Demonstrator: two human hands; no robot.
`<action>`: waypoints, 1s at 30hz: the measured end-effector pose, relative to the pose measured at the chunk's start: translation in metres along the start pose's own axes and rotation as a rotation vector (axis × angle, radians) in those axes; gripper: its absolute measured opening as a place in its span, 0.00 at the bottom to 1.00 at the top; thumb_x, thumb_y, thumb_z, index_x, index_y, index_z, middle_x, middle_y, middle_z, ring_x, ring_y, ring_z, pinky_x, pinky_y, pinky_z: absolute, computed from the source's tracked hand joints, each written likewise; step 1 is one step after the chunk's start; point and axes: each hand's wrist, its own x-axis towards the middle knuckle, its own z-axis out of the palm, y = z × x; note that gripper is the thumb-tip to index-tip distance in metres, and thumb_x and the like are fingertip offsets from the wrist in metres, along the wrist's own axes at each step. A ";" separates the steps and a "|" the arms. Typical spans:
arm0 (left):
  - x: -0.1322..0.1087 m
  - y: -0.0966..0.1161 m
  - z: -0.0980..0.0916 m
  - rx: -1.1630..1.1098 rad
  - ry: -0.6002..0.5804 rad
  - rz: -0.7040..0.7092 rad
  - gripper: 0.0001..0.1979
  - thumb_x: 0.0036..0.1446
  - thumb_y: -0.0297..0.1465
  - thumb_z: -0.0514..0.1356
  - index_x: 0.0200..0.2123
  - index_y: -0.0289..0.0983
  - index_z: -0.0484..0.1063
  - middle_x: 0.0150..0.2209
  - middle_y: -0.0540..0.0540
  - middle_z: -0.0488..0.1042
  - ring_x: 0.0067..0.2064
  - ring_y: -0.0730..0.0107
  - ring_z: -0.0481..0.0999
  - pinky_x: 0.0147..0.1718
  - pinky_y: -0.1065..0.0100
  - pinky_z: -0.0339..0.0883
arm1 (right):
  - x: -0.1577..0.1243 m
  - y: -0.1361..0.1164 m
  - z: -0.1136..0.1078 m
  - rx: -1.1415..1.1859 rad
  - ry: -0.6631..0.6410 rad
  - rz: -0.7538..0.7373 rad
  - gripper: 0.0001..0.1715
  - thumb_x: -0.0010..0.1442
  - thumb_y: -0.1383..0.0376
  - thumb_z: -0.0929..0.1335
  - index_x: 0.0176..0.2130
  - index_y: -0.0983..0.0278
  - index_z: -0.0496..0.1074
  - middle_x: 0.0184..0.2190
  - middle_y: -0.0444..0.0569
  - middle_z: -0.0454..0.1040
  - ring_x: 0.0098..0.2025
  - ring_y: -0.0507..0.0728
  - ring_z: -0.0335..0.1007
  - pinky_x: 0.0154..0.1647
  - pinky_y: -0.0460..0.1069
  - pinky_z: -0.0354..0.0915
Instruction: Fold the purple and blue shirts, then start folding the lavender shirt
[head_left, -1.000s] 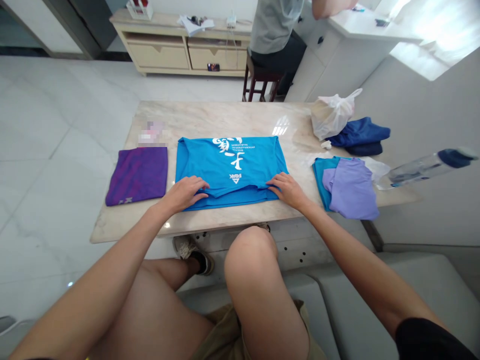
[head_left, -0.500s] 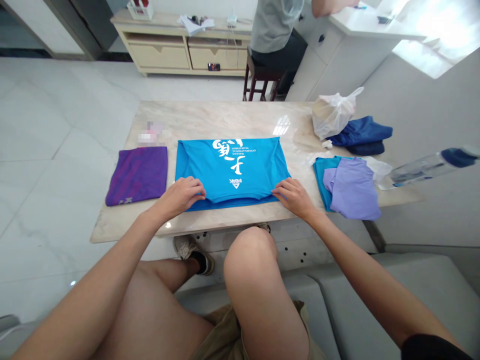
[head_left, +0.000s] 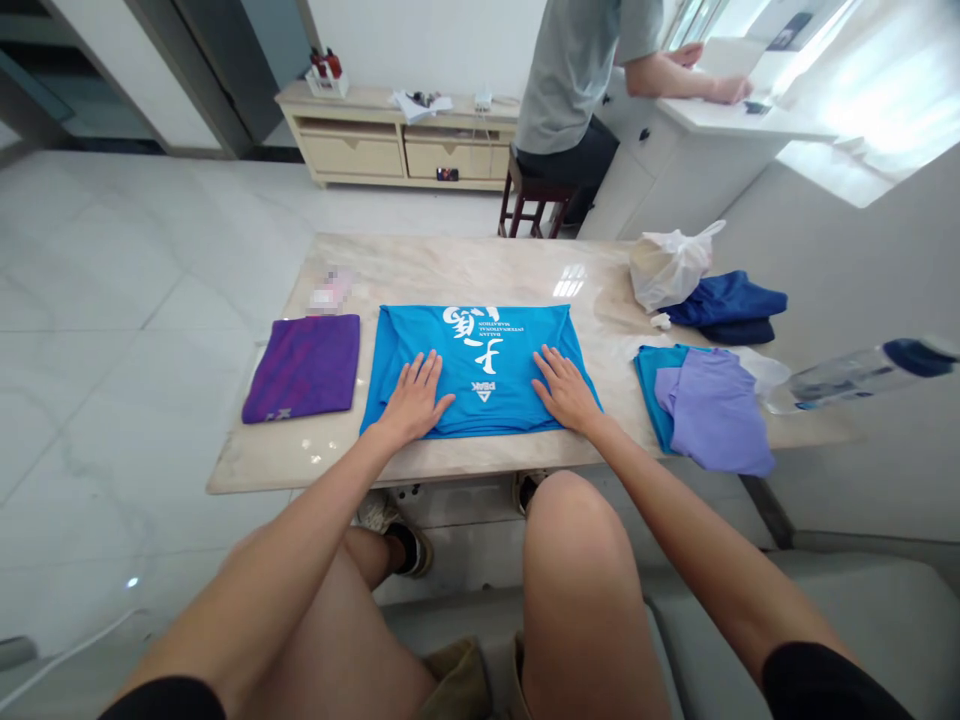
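Note:
A blue T-shirt [head_left: 502, 400] with white lettering lies folded on the marble-look table [head_left: 450, 265], its print upside down to me. My left hand [head_left: 414, 398] rests flat on its left part, fingers spread. On the right part lies my right hand [head_left: 566, 390], also flat with the fingers apart. Neither hand grips the cloth. To the left is a folded purple garment [head_left: 304, 368]. Right of the shirt, a lavender garment [head_left: 716, 410] lies over a folded teal one [head_left: 654, 390] and hangs past the table's front edge.
At the table's right are a white plastic bag [head_left: 671, 265], dark blue clothing [head_left: 731, 305] and a clear bottle [head_left: 847, 375] with a blue cap. A blurred pink item [head_left: 331, 290] sits back left. Beyond, a person [head_left: 574, 90] sits on a stool [head_left: 536, 190] near a low cabinet [head_left: 352, 150].
Both hands have let go of the shirt's near edge and moved forward onto its top, fingers now spread. The near edge lies flatter. The camera view has tilted up a little.

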 end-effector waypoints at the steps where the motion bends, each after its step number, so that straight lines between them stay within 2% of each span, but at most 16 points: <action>1: -0.001 -0.001 0.005 0.009 -0.015 -0.014 0.42 0.79 0.49 0.47 0.83 0.28 0.49 0.84 0.34 0.47 0.85 0.43 0.43 0.82 0.43 0.40 | -0.002 0.002 0.008 -0.019 -0.013 0.036 0.41 0.81 0.49 0.55 0.82 0.64 0.57 0.83 0.57 0.53 0.85 0.69 0.45 0.84 0.70 0.48; 5: -0.010 -0.004 0.012 0.037 -0.037 -0.014 0.42 0.79 0.50 0.45 0.84 0.30 0.49 0.85 0.36 0.44 0.85 0.42 0.40 0.82 0.42 0.37 | -0.013 0.003 0.017 -0.083 -0.082 0.117 0.44 0.81 0.47 0.52 0.84 0.64 0.50 0.85 0.56 0.46 0.86 0.68 0.38 0.85 0.70 0.42; 10: -0.037 0.012 -0.003 0.066 -0.118 -0.041 0.41 0.78 0.48 0.49 0.83 0.30 0.51 0.85 0.32 0.45 0.85 0.38 0.41 0.81 0.41 0.42 | -0.040 -0.016 0.004 -0.131 -0.196 0.144 0.45 0.81 0.47 0.52 0.84 0.66 0.49 0.85 0.57 0.43 0.87 0.69 0.37 0.85 0.69 0.43; 12: -0.049 0.019 -0.014 0.080 -0.152 -0.041 0.39 0.78 0.48 0.53 0.81 0.31 0.58 0.83 0.30 0.51 0.84 0.36 0.48 0.79 0.41 0.51 | -0.054 -0.019 -0.006 -0.143 -0.221 0.146 0.46 0.80 0.45 0.55 0.84 0.65 0.51 0.85 0.57 0.47 0.86 0.71 0.40 0.84 0.70 0.48; 15: -0.061 0.020 -0.035 0.068 -0.138 -0.097 0.29 0.79 0.46 0.53 0.68 0.31 0.73 0.74 0.27 0.69 0.74 0.37 0.70 0.68 0.47 0.70 | -0.056 -0.017 -0.028 -0.168 -0.249 0.089 0.41 0.79 0.47 0.61 0.78 0.64 0.66 0.80 0.62 0.61 0.80 0.75 0.57 0.78 0.70 0.59; 16: -0.061 0.017 -0.042 0.059 -0.109 -0.140 0.25 0.79 0.43 0.53 0.64 0.32 0.75 0.69 0.27 0.74 0.69 0.40 0.76 0.63 0.50 0.74 | -0.048 -0.015 -0.037 -0.174 -0.242 0.062 0.37 0.78 0.50 0.63 0.74 0.65 0.71 0.76 0.63 0.68 0.77 0.75 0.64 0.76 0.68 0.62; 18: -0.058 0.007 -0.057 0.047 -0.043 -0.251 0.19 0.79 0.38 0.53 0.61 0.32 0.74 0.63 0.28 0.77 0.62 0.46 0.81 0.56 0.56 0.77 | -0.017 -0.017 -0.053 -0.155 -0.196 0.029 0.29 0.77 0.56 0.64 0.66 0.66 0.79 0.67 0.65 0.78 0.69 0.73 0.74 0.72 0.65 0.67; 20: -0.052 -0.004 -0.069 0.043 -0.012 -0.360 0.18 0.78 0.35 0.54 0.62 0.31 0.72 0.61 0.28 0.77 0.60 0.48 0.82 0.53 0.58 0.78 | 0.030 -0.029 -0.064 -0.075 -0.144 0.021 0.24 0.76 0.59 0.65 0.61 0.66 0.82 0.60 0.63 0.83 0.62 0.70 0.79 0.66 0.60 0.72; 22: -0.045 -0.014 -0.077 0.025 -0.043 -0.445 0.19 0.78 0.35 0.54 0.63 0.30 0.71 0.60 0.27 0.79 0.60 0.46 0.83 0.52 0.58 0.78 | 0.083 -0.052 -0.064 0.020 -0.159 0.006 0.21 0.75 0.61 0.65 0.55 0.64 0.84 0.53 0.59 0.86 0.54 0.67 0.83 0.57 0.57 0.75; 24: -0.040 -0.021 -0.082 -0.012 -0.109 -0.489 0.20 0.79 0.36 0.54 0.63 0.29 0.72 0.57 0.27 0.81 0.59 0.43 0.84 0.53 0.55 0.78 | 0.132 -0.086 -0.053 0.060 -0.173 -0.023 0.18 0.74 0.63 0.66 0.51 0.63 0.85 0.49 0.57 0.87 0.50 0.66 0.84 0.52 0.55 0.75; 26: -0.037 -0.025 -0.082 -0.051 -0.165 -0.491 0.20 0.78 0.37 0.53 0.62 0.30 0.75 0.56 0.25 0.83 0.59 0.41 0.85 0.53 0.53 0.79 | 0.171 -0.124 -0.033 0.085 -0.149 -0.047 0.17 0.74 0.64 0.66 0.50 0.61 0.85 0.48 0.57 0.87 0.51 0.66 0.83 0.51 0.54 0.74; 30: -0.041 -0.030 -0.080 -0.103 -0.217 -0.462 0.18 0.77 0.33 0.54 0.57 0.31 0.80 0.55 0.24 0.83 0.60 0.40 0.85 0.54 0.51 0.80 | 0.217 -0.189 0.016 0.149 -0.110 -0.027 0.17 0.77 0.64 0.65 0.56 0.61 0.82 0.53 0.58 0.85 0.57 0.67 0.80 0.58 0.57 0.72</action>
